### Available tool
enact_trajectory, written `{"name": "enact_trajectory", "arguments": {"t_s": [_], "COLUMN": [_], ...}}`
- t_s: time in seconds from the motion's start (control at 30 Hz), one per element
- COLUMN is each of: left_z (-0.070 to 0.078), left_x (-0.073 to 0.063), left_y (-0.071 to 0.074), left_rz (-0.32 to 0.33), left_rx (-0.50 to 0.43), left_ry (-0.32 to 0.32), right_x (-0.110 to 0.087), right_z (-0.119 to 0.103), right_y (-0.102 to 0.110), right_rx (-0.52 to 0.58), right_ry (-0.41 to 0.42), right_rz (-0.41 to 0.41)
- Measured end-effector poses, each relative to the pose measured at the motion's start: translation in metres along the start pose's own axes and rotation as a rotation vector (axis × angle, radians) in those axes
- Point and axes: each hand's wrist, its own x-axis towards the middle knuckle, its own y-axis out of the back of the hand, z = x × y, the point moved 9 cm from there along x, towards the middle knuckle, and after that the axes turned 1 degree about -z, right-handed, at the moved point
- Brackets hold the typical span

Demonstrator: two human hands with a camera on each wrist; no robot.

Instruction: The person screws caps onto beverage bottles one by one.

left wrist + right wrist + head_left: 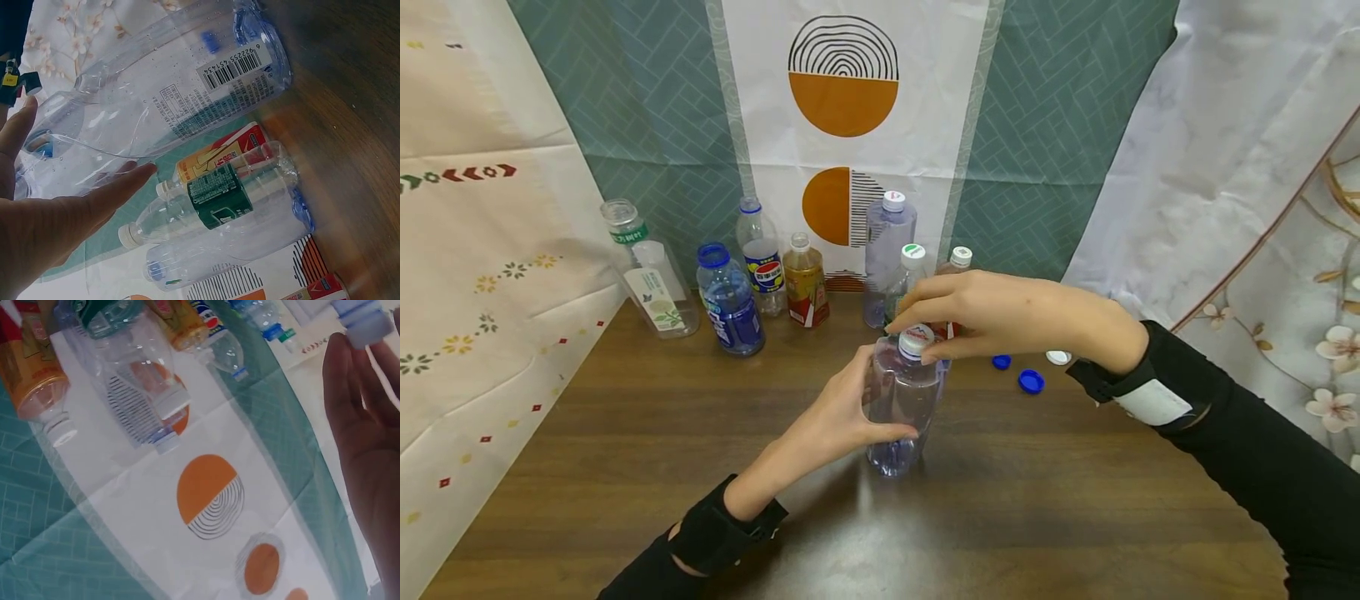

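A large clear plastic bottle (904, 400) stands upright on the table, its white cap (916, 340) on the neck. My left hand (842, 404) grips its body from the left, thumb across the front. Over the top reaches my right hand (992, 312), pinching the cap between thumb and fingers. The right wrist view shows fingers (340, 381) at the cap (369, 325). In the left wrist view the bottle (156, 94) lies across the picture, with a barcode label near its base.
Behind the bottle stand capped ones: a tall clear bottle (889, 237) and a green-labelled one (912, 260). Uncapped at back left are a green-banded bottle (658, 287), blue bottle (730, 304), cola bottle (763, 262) and tea bottle (806, 283). Loose blue (1032, 382) and white caps (1058, 357) lie right.
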Motion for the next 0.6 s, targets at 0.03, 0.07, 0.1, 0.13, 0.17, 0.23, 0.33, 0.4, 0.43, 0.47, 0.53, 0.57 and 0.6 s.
{"name": "enact_trajectory", "arguments": {"t_s": [0.03, 0.07, 0.1, 0.13, 0.17, 0.23, 0.33, 0.4, 0.43, 0.47, 0.53, 0.57, 0.6], "left_z": [0.0001, 0.0002, 0.0000, 0.0002, 0.0003, 0.0004, -0.0001, -0.0002, -0.0005, -0.0006, -0.0006, -0.0006, -0.0003], "left_x": [-0.0003, -0.0006, -0.0008, -0.0007, -0.0005, -0.0002, -0.0002, -0.0007, -0.0009, -0.0008, -0.0008, -0.0007, -0.0008], "left_y": [0.0002, 0.0005, 0.0005, 0.0006, 0.0005, 0.0006, 0.0003, 0.0000, -0.0001, -0.0003, -0.0004, -0.0003, -0.0002], "left_rz": [0.002, 0.004, 0.005, 0.006, 0.007, 0.008, 0.009, 0.008, 0.008, 0.008, 0.008, 0.010, 0.011], "left_rx": [0.001, 0.003, 0.003, 0.004, 0.006, 0.008, 0.008, 0.001, -0.003, -0.009, -0.015, -0.014, -0.011], "left_ry": [-0.002, -0.004, -0.004, -0.004, -0.003, -0.004, -0.002, 0.001, 0.006, 0.006, 0.006, 0.006, 0.002], "right_x": [0.0002, 0.0003, 0.0004, 0.0000, -0.0002, -0.0006, -0.0009, -0.0007, -0.0008, -0.0007, -0.0010, -0.0010, -0.0011], "right_z": [-0.0013, -0.0026, -0.0036, -0.0044, -0.0054, -0.0065, -0.0075, -0.0078, -0.0073, -0.0070, -0.0062, -0.0062, -0.0064], "right_y": [-0.0002, -0.0003, -0.0002, -0.0001, 0.0001, 0.0002, 0.0007, 0.0011, 0.0012, 0.0010, 0.0007, 0.0006, 0.0008], "right_rx": [0.010, 0.013, 0.019, 0.023, 0.021, 0.023, 0.017, 0.017, 0.018, 0.016, 0.013, 0.010, 0.005], "right_ry": [0.017, 0.037, 0.053, 0.070, 0.085, 0.108, 0.130, 0.133, 0.132, 0.133, 0.133, 0.134, 0.134], "right_rz": [-0.012, -0.020, -0.028, -0.036, -0.042, -0.050, -0.044, -0.035, -0.032, -0.029, -0.028, -0.027, -0.024]}}
